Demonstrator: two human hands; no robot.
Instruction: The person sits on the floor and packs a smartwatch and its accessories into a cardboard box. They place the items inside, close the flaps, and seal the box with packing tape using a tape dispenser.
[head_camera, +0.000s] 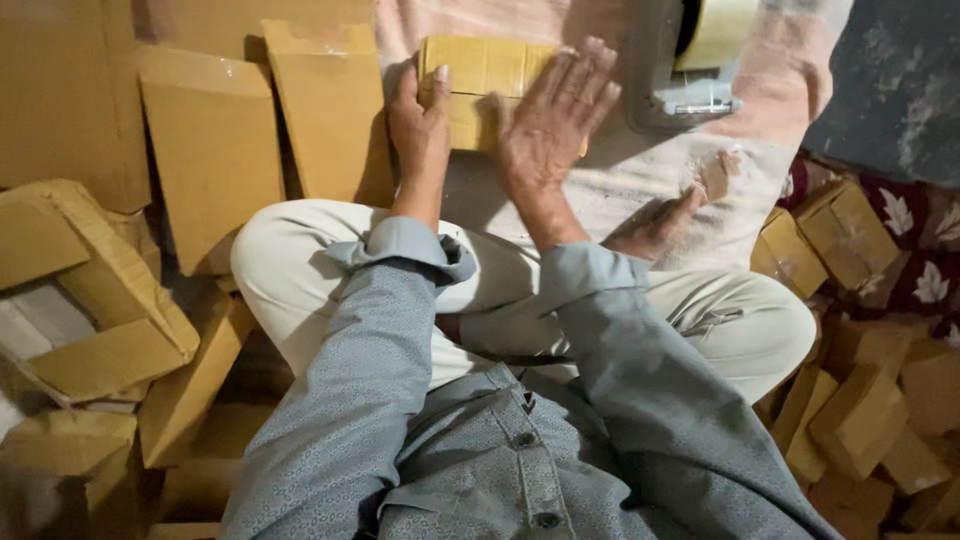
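Brown cardboard box (480, 85), small and flat with glossy taped seams, lies on the pale cloth (620, 180) ahead of the knees. Left hand (420, 125) grips its left edge; right hand (555, 120) presses flat, fingers spread, on top. Grey tape dispenser (680, 70) just right.

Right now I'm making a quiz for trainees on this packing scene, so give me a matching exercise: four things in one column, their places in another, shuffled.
Things:
1. left hand
2. right hand
3. tape dispenser
4. flat cardboard sheets

Places:
A. top of the picture, right of the hands
B. spread flat on top of the small box
C. gripping the small box's left edge
D. left of the hands, on the floor

Pairs: 1-C, 2-B, 3-A, 4-D
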